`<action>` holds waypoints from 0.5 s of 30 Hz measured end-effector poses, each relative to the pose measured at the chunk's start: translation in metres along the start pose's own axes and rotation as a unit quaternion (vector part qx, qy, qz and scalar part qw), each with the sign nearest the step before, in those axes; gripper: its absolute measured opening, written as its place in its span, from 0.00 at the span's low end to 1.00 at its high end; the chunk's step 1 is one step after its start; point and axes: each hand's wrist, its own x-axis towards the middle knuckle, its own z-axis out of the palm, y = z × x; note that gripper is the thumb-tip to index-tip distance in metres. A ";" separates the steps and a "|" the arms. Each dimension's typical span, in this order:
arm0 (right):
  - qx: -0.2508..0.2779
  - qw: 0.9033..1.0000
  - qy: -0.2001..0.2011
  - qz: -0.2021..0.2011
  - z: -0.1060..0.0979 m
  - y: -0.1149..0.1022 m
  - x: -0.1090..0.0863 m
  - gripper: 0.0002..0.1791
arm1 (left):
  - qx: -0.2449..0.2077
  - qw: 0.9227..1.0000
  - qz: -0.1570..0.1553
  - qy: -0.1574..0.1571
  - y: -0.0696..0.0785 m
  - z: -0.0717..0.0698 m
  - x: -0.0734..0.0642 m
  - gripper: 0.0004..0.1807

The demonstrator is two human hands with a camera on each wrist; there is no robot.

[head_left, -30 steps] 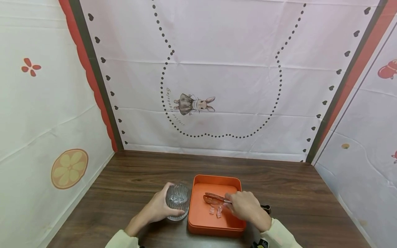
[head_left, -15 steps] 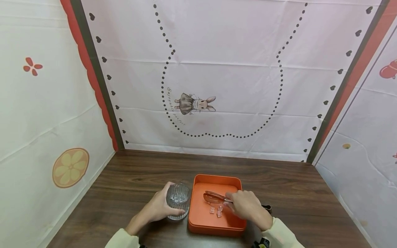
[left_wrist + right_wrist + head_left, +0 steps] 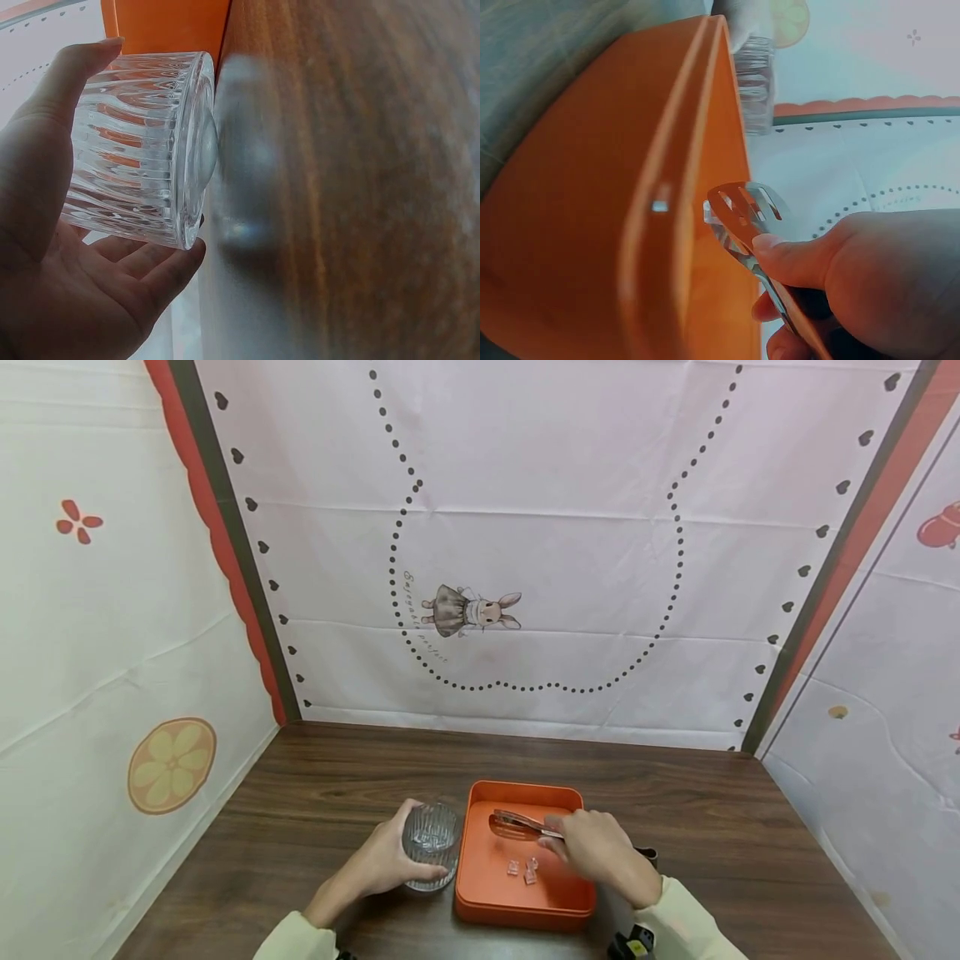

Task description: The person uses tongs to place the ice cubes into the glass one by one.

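Observation:
My left hand [image 3: 390, 857] grips a clear ribbed glass [image 3: 431, 843] by its side, left of the orange box. In the left wrist view, the thumb [image 3: 82, 64] lies along one side of the glass [image 3: 142, 146] and the fingers along the other. My right hand [image 3: 596, 852] holds metal tongs [image 3: 517, 824] over the box. Slots show in the head of the tongs [image 3: 739, 210] in the right wrist view. A clear cube [image 3: 709, 212] appears beside that head; whether the tongs pinch it, I cannot tell. Clear cubes [image 3: 513, 867] lie on the box floor.
The square orange box [image 3: 525, 917] has upright walls and stands on the dark wooden table [image 3: 360, 760]. Printed cloth [image 3: 562, 568] hangs behind the table and on both sides. A dark strap-like loop [image 3: 647, 857] shows beyond the right forearm.
My right hand and the tongs have shifted slightly toward the far side of the box, away from the cubes on its floor. My left hand and the glass stay in place.

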 end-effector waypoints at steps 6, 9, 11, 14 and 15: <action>0.011 1.000 0.006 0.003 -0.015 -0.001 0.003 0.11 | 0.006 1.000 0.007 0.002 0.000 0.001 0.000 0.51; 0.002 1.000 0.014 -0.001 -0.023 0.000 0.004 0.12 | 0.008 1.000 0.008 0.004 -0.001 0.001 -0.001 0.51; -0.004 1.000 0.023 -0.006 -0.028 0.000 0.005 0.11 | 0.008 1.000 0.007 0.002 -0.001 0.000 -0.001 0.51; -0.012 0.999 0.041 -0.012 -0.034 0.000 0.007 0.11 | 0.007 1.000 0.004 -0.002 -0.001 -0.001 0.000 0.51; -0.013 0.999 0.049 -0.015 -0.035 0.000 0.008 0.11 | 0.008 1.000 0.003 -0.004 0.000 -0.001 0.000 0.52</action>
